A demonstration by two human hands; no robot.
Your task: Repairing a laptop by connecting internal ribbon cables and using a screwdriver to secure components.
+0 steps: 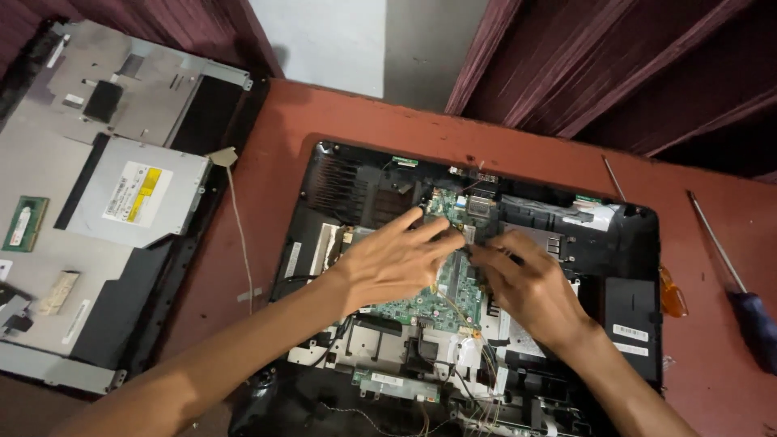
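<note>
— What are the hands doing?

— Both rest on the green board (421, 303) inside the opened black case (639, 243), which lies on the reddish table (275, 137). The left hand (394, 260) lies flat, palm down, fingers spread and stretched toward the far right; it grasps nothing, its fingertips just touch the board's far end. The right hand (526, 283) is half curled, fingers bent and bunched at a point in the board's middle, just beside the left fingertips. Whether it pinches anything there, I cannot tell; the fingers hide it.

— And the board itself?

— Flat, green, studded with small parts, with thin wires (477, 356) running off its near edge. It sits mid-case, between a ribbed black vent (336, 190) at the far left and a smooth black block (631, 311) at the right. Bare metal brackets (364, 344) show near it.

— Anything beside the case?

— To the right, well apart, a screwdriver (732, 279) with a thin steel shaft and dark blue handle; an orange handle (672, 293) peeks out just at the case's right edge. To the left, a grey metal panel (48, 162) bears a flat silver drive (142, 190) with a white and yellow label, and a small green memory stick (24, 224). A pale cable (236, 235) trails between panel and case.
</note>
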